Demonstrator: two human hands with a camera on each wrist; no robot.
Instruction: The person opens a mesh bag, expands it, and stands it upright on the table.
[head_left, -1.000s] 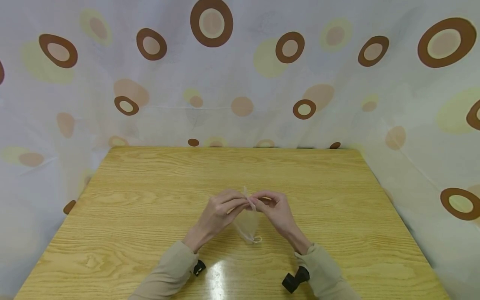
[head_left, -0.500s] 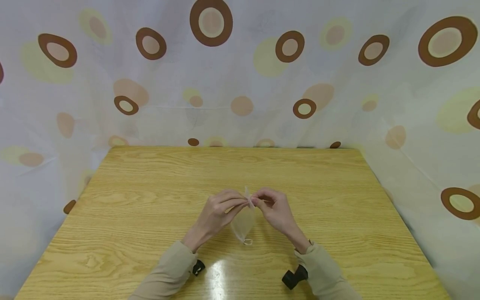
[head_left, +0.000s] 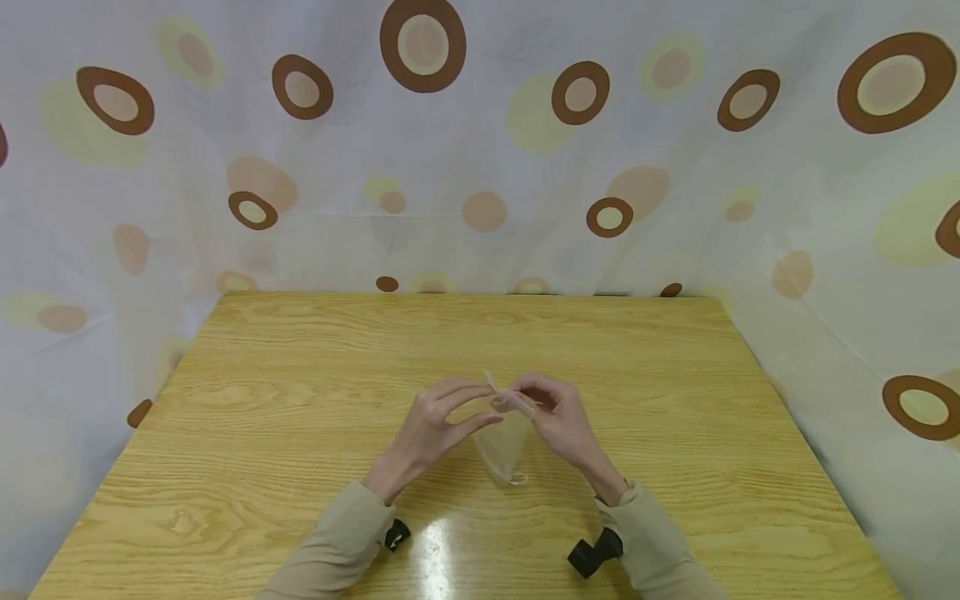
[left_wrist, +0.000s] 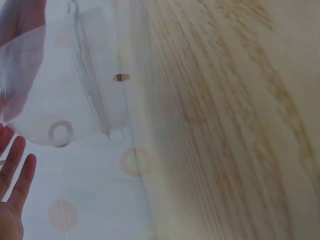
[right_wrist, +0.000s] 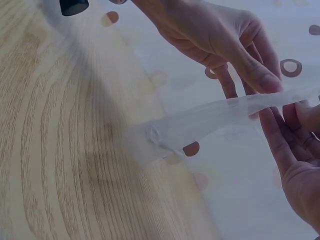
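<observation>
A sheer whitish bag (head_left: 501, 440) hangs between the two hands over the table, a thin cord loop at its lower end. The right hand (head_left: 561, 421) pinches its upper edge. At that edge, the left hand (head_left: 431, 425) has its thumb and fingers spread apart. Straight fingers of the left hand (left_wrist: 14, 187) show in the left wrist view beside the translucent bag (left_wrist: 50, 92). In the right wrist view, the left thumb lies at the bag (right_wrist: 205, 117), with the right hand (right_wrist: 300, 165) close by at lower right.
The wooden table (head_left: 300, 358) extends around the hands. A patterned curtain (head_left: 480, 150) rises behind it and along both sides. Black wrist devices show at the left sleeve (head_left: 345, 533) and right sleeve (head_left: 656, 542).
The left thumb has moved away from its fingers, which were pinched together at the bag. The bag's top edge has spread, and its lower end has swung right since half a second ago.
</observation>
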